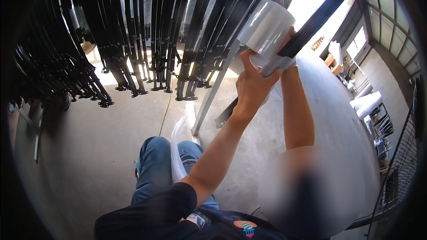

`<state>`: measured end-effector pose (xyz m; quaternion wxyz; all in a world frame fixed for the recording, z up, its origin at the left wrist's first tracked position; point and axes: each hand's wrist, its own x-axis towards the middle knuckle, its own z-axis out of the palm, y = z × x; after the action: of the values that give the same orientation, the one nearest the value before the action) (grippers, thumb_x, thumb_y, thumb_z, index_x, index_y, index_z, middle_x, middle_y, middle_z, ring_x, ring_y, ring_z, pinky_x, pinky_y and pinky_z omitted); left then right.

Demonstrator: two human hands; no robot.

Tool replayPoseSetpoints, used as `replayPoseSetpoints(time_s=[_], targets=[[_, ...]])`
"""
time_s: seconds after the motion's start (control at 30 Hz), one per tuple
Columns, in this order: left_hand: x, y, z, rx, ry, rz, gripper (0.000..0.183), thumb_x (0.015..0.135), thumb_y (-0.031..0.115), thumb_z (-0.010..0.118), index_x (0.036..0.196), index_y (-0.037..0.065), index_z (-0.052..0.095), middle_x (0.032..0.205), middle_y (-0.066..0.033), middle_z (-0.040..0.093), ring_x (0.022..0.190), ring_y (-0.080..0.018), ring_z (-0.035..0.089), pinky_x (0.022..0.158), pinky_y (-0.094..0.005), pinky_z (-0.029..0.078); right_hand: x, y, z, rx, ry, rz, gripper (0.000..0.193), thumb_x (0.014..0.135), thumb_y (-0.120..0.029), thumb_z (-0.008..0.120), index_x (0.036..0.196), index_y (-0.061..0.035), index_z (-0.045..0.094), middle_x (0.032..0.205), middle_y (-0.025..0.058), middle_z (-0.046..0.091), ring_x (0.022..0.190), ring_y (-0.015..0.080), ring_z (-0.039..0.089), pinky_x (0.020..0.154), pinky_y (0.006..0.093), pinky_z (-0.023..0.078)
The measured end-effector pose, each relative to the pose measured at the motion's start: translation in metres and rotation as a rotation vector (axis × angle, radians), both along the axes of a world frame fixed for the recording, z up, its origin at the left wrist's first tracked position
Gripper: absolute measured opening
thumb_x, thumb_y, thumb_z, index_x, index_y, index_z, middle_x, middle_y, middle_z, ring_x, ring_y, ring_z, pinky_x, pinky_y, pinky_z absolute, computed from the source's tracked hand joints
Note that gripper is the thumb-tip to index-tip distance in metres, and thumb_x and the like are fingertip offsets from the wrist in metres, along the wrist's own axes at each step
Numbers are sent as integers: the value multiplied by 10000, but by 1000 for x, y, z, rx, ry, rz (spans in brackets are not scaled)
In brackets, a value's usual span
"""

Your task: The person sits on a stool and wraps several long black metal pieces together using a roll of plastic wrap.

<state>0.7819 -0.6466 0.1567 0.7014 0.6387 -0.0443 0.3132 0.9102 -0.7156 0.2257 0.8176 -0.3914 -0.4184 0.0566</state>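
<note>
A clear roll of stretch film (269, 24) is up at the top right of the head view, pressed close to a bundle of black metal bars (324, 15) that slants from the upper right down toward the middle. My left hand (254, 80) closes on the lower end of the roll, thumb and forefinger up against it. Film wraps around the bars just beside that hand. Reaching up behind the bars, my right hand (290, 36) shows only some bent fingers against the roll's side; its palm is hidden by bars and film.
Many black bars (151, 40) hang in rows on the left, some with clear film around them. A grey metal post (213, 86) stands beside them. Whitish translucent strands (178, 151) lie over my jeans (153, 164). White rolls (367, 104) and a wire mesh panel (393, 169) are at right.
</note>
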Motion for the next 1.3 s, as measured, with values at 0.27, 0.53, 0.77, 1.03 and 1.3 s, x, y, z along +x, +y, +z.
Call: replayPoseSetpoints(time_s=[0.27, 0.53, 0.77, 1.03, 1.3], targets=[[5, -7, -3, 9, -50, 63, 754, 651, 275, 684, 1235, 123, 231, 737, -160, 600, 693, -315, 610, 669, -376, 465, 6, -8, -9, 119, 45, -29, 470, 805, -274, 539, 1187, -20, 436, 1059, 98, 539, 907, 162, 539, 738, 257, 465], [19, -9, -8, 43, -93, -42, 762, 648, 355, 667, 1280, 112, 317, 758, -145, 614, 694, -315, 611, 663, -373, 471, 1, -18, -20, 154, 88, -61, 424, 809, -235, 522, 1165, -15, 450, 1019, 91, 543, 866, 152, 539, 706, 246, 458], [32, -7, -14, -38, -208, -132, 702, 667, 300, 671, 1239, 58, 346, 799, -175, 614, 737, -308, 612, 683, -351, 470, -2, -16, -17, 140, 86, -77, 388, 801, -201, 515, 1138, -17, 467, 973, 83, 546, 825, 146, 537, 671, 241, 452], [36, -8, -19, -80, -187, -317, 684, 670, 276, 681, 1204, 2, 353, 858, -187, 604, 786, -281, 609, 688, -325, 473, -5, -23, -22, 99, 106, -110, 348, 791, -163, 507, 1107, -18, 488, 920, 73, 548, 779, 139, 535, 630, 236, 446], [37, -6, -15, -16, -257, -286, 717, 657, 268, 703, 1191, -31, 329, 994, -204, 553, 902, -270, 574, 755, -333, 470, -12, -22, -30, 19, 149, -165, 313, 781, -125, 498, 1076, -20, 508, 868, 63, 551, 732, 132, 533, 590, 231, 440]])
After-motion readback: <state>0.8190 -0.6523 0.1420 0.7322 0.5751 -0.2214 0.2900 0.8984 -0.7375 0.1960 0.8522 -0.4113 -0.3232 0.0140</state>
